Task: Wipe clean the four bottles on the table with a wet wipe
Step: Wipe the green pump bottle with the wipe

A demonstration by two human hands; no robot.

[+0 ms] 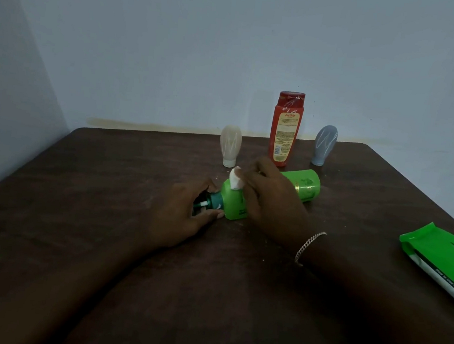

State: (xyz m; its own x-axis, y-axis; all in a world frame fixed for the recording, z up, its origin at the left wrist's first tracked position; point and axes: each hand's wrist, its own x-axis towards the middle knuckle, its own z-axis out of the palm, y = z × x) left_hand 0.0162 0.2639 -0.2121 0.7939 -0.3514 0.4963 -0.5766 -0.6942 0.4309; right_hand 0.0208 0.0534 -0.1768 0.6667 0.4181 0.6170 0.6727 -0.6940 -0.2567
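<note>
green bottle lies on bench, long axis left-right | left hand grip clasps pump end | right hand grip pinches wipe on shoulder; body runs rightward

three bottles blocking the far edge, wipe pack right

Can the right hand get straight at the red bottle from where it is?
Probably yes. The red bottle stands upright just beyond the right hand, nothing between them, though that hand is busy holding the wet wipe.
</note>
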